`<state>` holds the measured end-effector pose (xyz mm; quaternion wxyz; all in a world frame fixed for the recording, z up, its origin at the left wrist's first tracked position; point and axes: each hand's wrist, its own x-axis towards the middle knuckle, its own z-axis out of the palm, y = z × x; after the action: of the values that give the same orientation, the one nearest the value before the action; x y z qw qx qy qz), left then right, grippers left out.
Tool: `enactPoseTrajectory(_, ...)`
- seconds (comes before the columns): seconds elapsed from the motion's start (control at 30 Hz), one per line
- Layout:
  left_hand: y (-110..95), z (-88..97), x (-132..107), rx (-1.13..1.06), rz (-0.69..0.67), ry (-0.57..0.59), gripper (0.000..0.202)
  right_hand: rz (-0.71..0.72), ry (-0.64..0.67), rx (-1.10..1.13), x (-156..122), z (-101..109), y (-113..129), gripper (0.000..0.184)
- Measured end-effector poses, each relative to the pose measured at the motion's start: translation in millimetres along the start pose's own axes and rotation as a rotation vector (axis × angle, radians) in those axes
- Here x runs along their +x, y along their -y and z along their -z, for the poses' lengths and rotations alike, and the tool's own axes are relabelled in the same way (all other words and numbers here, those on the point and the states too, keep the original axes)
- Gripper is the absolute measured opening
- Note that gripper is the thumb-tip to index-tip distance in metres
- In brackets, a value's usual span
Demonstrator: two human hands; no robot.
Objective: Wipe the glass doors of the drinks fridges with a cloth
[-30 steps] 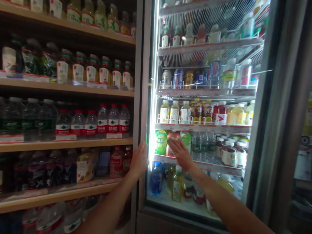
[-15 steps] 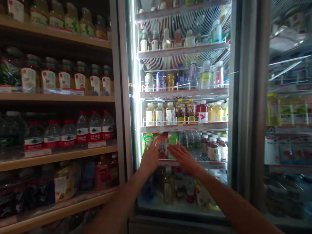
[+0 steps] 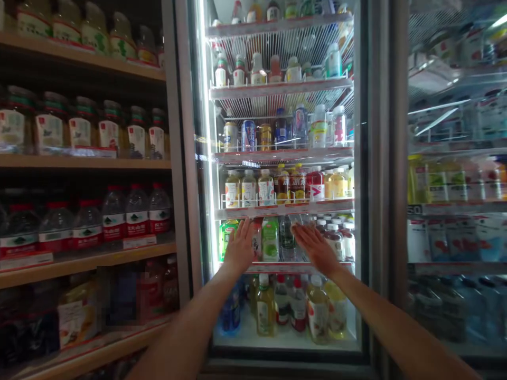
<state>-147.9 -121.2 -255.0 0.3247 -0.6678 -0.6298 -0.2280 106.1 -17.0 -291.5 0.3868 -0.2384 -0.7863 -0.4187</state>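
Note:
Both my hands are stretched out with flat, spread fingers in front of the lit drinks fridge [image 3: 190, 158]. My left hand [image 3: 240, 245] covers a bottle between two green bottles [image 3: 270, 240] on the fourth shelf [image 3: 277, 267]. My right hand [image 3: 315, 248] lies over clear water bottles [image 3: 287, 237] and white-capped jars [image 3: 336, 237]. Neither hand grips anything. I cannot tell whether the palms touch glass or the bottles themselves.
Wooden shelves [image 3: 119, 253] with red-labelled water bottles [image 3: 137, 214] and tea bottles stand on the left. A second glass-door fridge [image 3: 455, 211] is on the right. Juice bottles [image 3: 265, 306] stand on the fridge's bottom shelf, cans [image 3: 249, 135] higher up.
My left hand moved from the fridge frame onto the bottle shelf. My right hand slid right, off the red bottle. The fridge now sits further left in view.

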Motion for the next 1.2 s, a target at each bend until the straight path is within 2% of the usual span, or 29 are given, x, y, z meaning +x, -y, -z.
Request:
enactPoseTrajectory(0.07,-2.2,-5.5,-0.3,0.002,0.006,-0.011,0.068,-0.178,-0.087,-0.008,4.1,-0.4,-13.7,0.070)
enactPoseTrajectory(0.13,-4.7,-11.1,-0.5,0.010,0.016,-0.032,0.068,-0.273,-0.146,-0.011,3.1,-3.1,-22.3,0.066)
enactPoseTrajectory(0.23,-9.5,-14.0,1.2,0.039,0.037,-0.057,0.067,-0.190,-0.118,0.002,-12.8,-7.7,-23.5,0.065)
enactPoseTrajectory(0.33,-15.4,-9.1,8.1,0.069,0.007,-0.063,0.066,-0.113,-0.067,0.015,-23.6,-6.9,-28.2,0.065)
enactPoseTrajectory(0.5,-25.7,-2.4,26.6,0.069,-0.024,-0.100,0.064,-0.363,-0.220,-0.026,-12.3,-1.6,-46.4,0.062)
enactPoseTrajectory(0.53,-27.7,-2.7,29.1,0.065,-0.027,-0.105,0.063,-0.362,-0.226,-0.028,-12.6,-1.9,-45.9,0.063)
enactPoseTrajectory(0.63,-33.8,-4.7,31.4,0.058,-0.030,-0.081,0.063,-0.180,-0.129,0.009,-21.2,-3.2,-40.8,0.065)
enactPoseTrajectory(0.7,-37.5,-5.5,30.1,0.062,-0.051,-0.056,0.063,-0.128,-0.092,0.031,-24.9,-2.1,-42.9,0.066)
enactPoseTrajectory(0.73,-39.1,-5.6,29.2,0.065,-0.062,-0.052,0.063,-0.175,-0.115,0.031,-24.2,-0.9,-46.2,0.065)
enactPoseTrajectory(0.87,-43.3,-6.9,27.8,0.053,-0.077,-0.059,0.063,-0.509,-0.320,-0.017,-10.8,2.1,-55.8,0.064)
enactPoseTrajectory(0.9,-44.0,-7.9,28.0,0.048,-0.073,-0.061,0.064,-0.510,-0.323,-0.017,-8.2,1.4,-54.0,0.064)
enactPoseTrajectory(1.03,-46.3,-12.8,28.7,0.041,-0.042,-0.085,0.064,-0.238,-0.127,0.052,-7.9,-3.0,-46.4,0.067)
enactPoseTrajectory(1.07,-46.7,-13.4,28.7,0.042,-0.036,-0.089,0.064,-0.223,-0.114,0.060,-8.3,-3.3,-49.8,0.066)
enactPoseTrajectory(1.1,-47.0,-13.6,28.6,0.044,-0.035,-0.087,0.063,-0.271,-0.145,0.054,-7.8,-3.0,-56.0,0.065)
enactPoseTrajectory(1.2,-47.8,-12.2,28.3,0.045,-0.040,-0.061,0.063,-0.563,-0.351,0.002,1.7,0.3,-78.3,0.062)
